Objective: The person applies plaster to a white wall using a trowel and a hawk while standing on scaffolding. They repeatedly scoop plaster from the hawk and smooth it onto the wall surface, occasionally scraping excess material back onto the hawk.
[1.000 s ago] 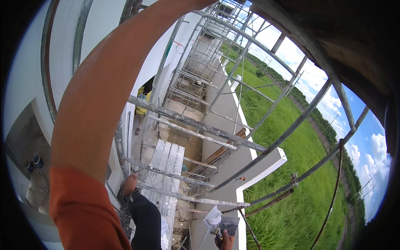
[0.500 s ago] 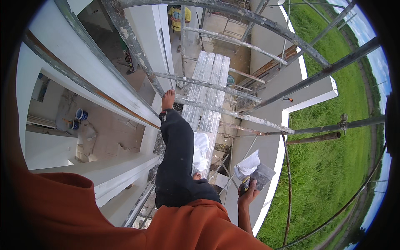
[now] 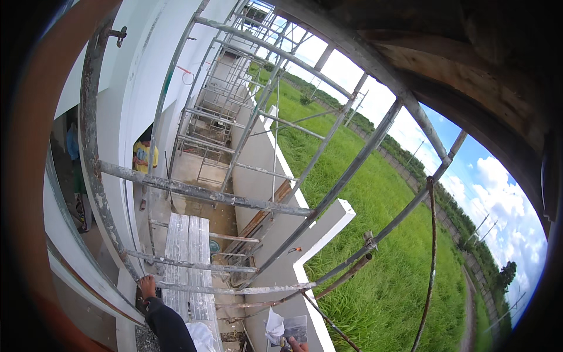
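Observation:
At the lower edge, my right hand (image 3: 299,345) is closed around a grey flat-bladed trowel (image 3: 296,328), its dark handle partly cut off. A white lump (image 3: 274,326) that looks like putty or crumpled sheet sits beside the blade. My left hand is out of view; only the blurred raised left arm (image 3: 35,264) runs up the left rim. My bare foot (image 3: 148,287) rests at a scaffold pipe (image 3: 196,287), with my dark trouser leg (image 3: 170,325) below it. Beside the leg lies a white bag or cloth (image 3: 201,337).
Splattered metal planks (image 3: 187,246) lie below, crossed by scaffold rails (image 3: 205,193). A white-topped boundary wall (image 3: 325,226) borders tall grass (image 3: 375,234). At left, a person in a yellow shirt (image 3: 143,157) and another in blue (image 3: 74,144) stand by openings. Dark boards (image 3: 469,64) hang overhead.
My view has tilted upward, bringing sky, more scaffolding and overhead boards into sight. The right hand with the trowel now appears at the lower edge, still holding it.

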{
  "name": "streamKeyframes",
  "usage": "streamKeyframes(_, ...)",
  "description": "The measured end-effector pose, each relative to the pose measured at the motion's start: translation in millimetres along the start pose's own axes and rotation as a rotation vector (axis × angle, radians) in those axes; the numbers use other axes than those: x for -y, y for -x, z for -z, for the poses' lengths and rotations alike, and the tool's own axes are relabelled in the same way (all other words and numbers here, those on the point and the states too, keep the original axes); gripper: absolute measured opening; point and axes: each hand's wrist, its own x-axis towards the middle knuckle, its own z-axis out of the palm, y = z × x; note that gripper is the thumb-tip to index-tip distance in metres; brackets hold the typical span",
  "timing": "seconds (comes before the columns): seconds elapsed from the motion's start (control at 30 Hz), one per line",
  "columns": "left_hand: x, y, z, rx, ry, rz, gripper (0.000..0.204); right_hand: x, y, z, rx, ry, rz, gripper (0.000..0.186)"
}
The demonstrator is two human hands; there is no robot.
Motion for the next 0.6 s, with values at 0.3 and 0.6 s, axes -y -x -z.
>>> streamKeyframes(0.3,-8.9,-139.8,90.5,0.466,0.114,0.023,0.060,113.8,2.1,-111.2,0.225,0.108,0.038,0.066)
streamKeyframes(0.6,-2.4,-129.7,92.4,0.217,0.031,-0.077,0.049,275.7,177.0,-289.9,0.734,-0.035,0.515,0.027)
